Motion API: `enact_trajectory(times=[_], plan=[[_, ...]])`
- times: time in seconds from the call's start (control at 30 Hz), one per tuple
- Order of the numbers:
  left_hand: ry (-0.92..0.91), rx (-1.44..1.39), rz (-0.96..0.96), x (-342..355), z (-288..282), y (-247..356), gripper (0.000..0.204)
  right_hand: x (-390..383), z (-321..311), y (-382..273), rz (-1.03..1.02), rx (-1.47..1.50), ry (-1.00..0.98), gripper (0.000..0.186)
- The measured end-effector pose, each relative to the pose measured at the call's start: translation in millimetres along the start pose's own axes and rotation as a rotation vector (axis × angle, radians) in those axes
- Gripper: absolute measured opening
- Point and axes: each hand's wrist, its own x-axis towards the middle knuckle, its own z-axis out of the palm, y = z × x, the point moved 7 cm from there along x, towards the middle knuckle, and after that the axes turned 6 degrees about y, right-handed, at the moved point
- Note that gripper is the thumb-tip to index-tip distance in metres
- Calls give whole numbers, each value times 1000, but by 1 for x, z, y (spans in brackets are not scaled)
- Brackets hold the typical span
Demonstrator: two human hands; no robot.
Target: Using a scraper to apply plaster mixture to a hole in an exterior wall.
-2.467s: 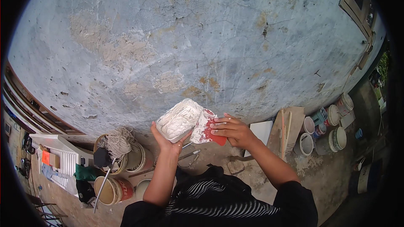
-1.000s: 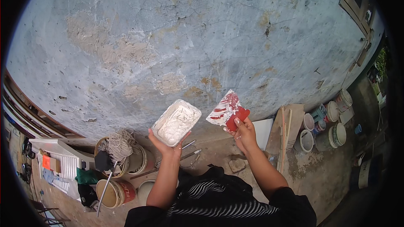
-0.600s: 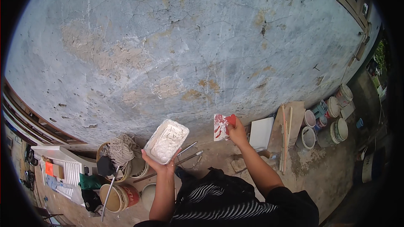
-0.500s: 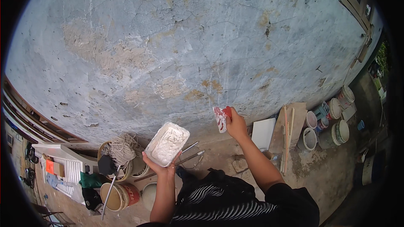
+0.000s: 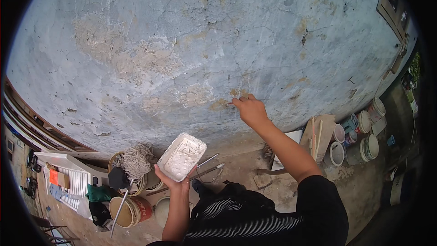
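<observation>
My left hand (image 5: pixel 175 184) holds up a rectangular white tub (image 5: pixel 202 147) from beneath, its inside smeared with white putty (image 5: pixel 183 158). Ahead rises a weathered blue-grey wall (image 5: pixel 268 32) with cracks, yellowish stains and rough beige patches. My right hand (image 5: pixel 253 109) is at the lower part of this wall, close beside a stained spot (image 5: pixel 221 104). Its fingers are closed round a putty knife, mostly hidden behind them now; the earlier view shows its red handle and putty-covered blade. Whether the blade touches the wall I cannot tell.
Left of me stand a bucket (image 5: pixel 132 212), a basket with a bundle of cord (image 5: pixel 136 159), and a white slatted piece (image 5: pixel 73 187). Boards and sticks (image 5: pixel 318 139) lean on the wall at right, near several paint buckets (image 5: pixel 364 148). A long rod (image 5: pixel 120 209) leans by the bucket.
My right hand has moved up and forward to the wall, turning so that its back hides the putty knife. The left hand and tub stay nearly still; the view has shifted slightly.
</observation>
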Motion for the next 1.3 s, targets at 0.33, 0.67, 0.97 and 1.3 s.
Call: enact_trajectory(times=[0.33, 0.67, 0.97, 1.3], plan=[[2, 1, -33, 19, 3, 10, 95, 26, 6, -6, -97, -169, -162, 19], [11, 11, -65, 33, 10, 12, 94, 9, 44, -5, -175, -175, -242, 16], [21, -10, -17, 42, -1, 26, 95, 19, 8, -15, -98, -87, -145, 16], [33, -9, -30, 45, 6, 20, 92, -1, 27, 10, 142, 49, -76, 19]])
